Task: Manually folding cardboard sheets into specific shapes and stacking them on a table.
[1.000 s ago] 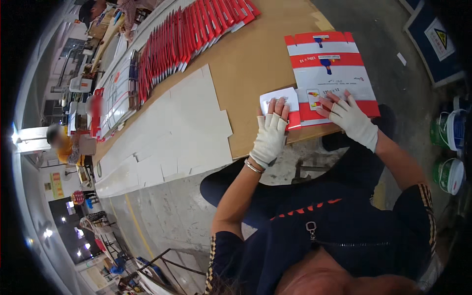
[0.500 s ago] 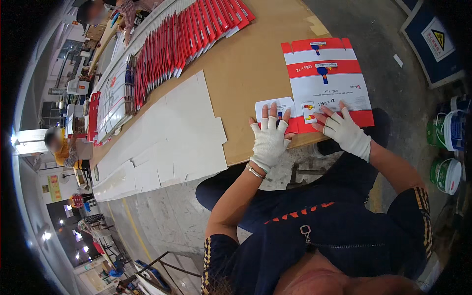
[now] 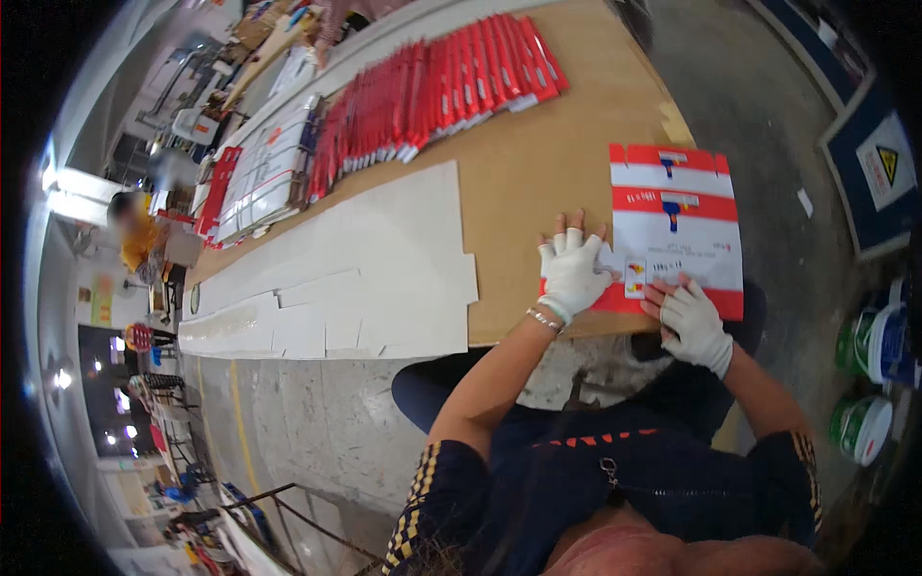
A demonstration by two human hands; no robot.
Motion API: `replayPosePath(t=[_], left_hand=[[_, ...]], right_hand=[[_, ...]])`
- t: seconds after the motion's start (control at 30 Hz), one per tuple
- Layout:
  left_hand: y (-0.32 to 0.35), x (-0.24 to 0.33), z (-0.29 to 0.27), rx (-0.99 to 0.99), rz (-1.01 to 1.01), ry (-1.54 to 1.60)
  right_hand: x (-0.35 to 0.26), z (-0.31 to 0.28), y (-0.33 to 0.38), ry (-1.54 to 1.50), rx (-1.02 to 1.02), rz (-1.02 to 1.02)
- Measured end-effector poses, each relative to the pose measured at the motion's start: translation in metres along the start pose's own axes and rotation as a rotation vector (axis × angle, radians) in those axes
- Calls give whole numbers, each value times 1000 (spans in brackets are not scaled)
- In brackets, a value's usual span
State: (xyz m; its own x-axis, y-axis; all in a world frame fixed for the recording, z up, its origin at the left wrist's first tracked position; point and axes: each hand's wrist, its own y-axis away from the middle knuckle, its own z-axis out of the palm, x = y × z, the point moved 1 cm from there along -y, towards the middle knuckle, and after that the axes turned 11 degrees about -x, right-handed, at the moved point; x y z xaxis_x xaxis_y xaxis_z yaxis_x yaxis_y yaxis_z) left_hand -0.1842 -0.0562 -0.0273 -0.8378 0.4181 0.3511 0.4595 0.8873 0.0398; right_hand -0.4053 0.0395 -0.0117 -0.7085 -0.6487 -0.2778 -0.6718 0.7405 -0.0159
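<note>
A flat red and white printed carton sheet point(image 3: 687, 233) lies on the near right of the brown cardboard-covered table. My left hand point(image 3: 574, 276), in a white fingerless glove, rests spread over the sheet's lower left flap and hides most of it. Its fingertips reach past the flap onto the brown table surface. My right hand point(image 3: 693, 326), gloved the same way, lies with fingers stretched out on the sheet's lower red band. Neither hand grips anything.
Plain white cardboard pieces point(image 3: 384, 259) overlap on the left of the table point(image 3: 523, 158). Behind them stand a fanned row of red folded cartons point(image 3: 437, 86) and a strapped bundle point(image 3: 269, 178). Pails point(image 3: 861, 430) stand on the floor at right; a co-worker point(image 3: 142, 240) is far left.
The head view has shifted, so the table sits lower and farther right. My left hand has slid forward over the flap, covering it. My right hand stays on the sheet's near edge.
</note>
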Motion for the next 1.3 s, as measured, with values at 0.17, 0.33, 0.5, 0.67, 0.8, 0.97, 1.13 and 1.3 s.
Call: replayPosePath(t=[0.17, 0.33, 0.5, 0.67, 0.8, 0.97, 1.13, 1.3], left_hand=[[-15, -9, -8, 111, -53, 89], [53, 61, 13, -51, 29, 942], [101, 19, -9, 75, 187, 492], [146, -77, -62, -139, -180, -55], [183, -111, -72, -256, -274, -181], [176, -116, -76, -125, -152, -253], [190, -123, -87, -108, -120, -101], [183, -96, -117, 322, -120, -58]], right_hand=[[-46, 7, 18, -109, 294, 137], [-84, 46, 55, -1737, 401, 653], [1, -8, 32, -1092, 545, 845], [218, -59, 27, -637, 333, 775], [344, -83, -81, -657, 198, 650], [386, -63, -289, -832, 320, 487], [284, -39, -407, -465, 227, 423], [130, -63, -319, -631, 358, 112]])
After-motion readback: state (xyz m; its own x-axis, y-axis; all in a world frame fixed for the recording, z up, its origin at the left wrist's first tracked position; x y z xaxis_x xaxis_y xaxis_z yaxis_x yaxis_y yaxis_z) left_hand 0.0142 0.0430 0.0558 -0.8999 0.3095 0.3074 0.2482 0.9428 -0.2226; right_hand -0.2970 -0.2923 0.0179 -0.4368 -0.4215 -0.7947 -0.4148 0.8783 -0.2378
